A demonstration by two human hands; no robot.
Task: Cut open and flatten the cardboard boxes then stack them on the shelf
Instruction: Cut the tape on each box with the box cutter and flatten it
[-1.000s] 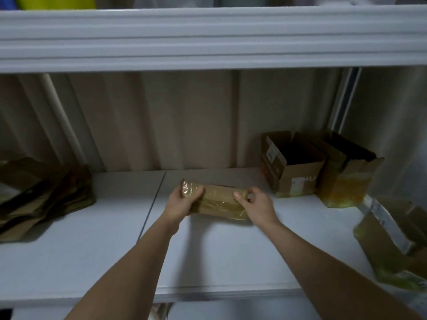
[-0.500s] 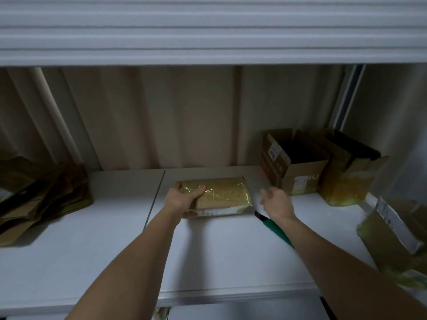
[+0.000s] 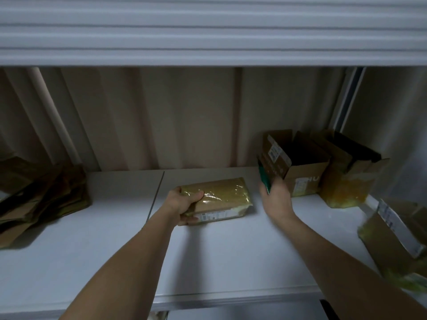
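A small taped cardboard box (image 3: 221, 199) lies flat on the white shelf (image 3: 92, 239), near its middle. My left hand (image 3: 184, 206) grips the box's left end, thumb on top and fingers underneath. To the right of the box, my right hand (image 3: 276, 197) is raised and holds a green-handled cutter (image 3: 264, 179) that points up and away. The cutter's blade is not visible.
Two open cardboard boxes (image 3: 298, 165) (image 3: 346, 179) stand at the back right against the curtain. Another box (image 3: 397, 236) sits at the right edge. A pile of flattened cardboard (image 3: 39, 199) lies at the far left. An upper shelf (image 3: 208, 31) hangs overhead.
My right hand let go of the box, reached to the green-handled cutter on the shelf and lifted it. The box now lies flat under my left hand.
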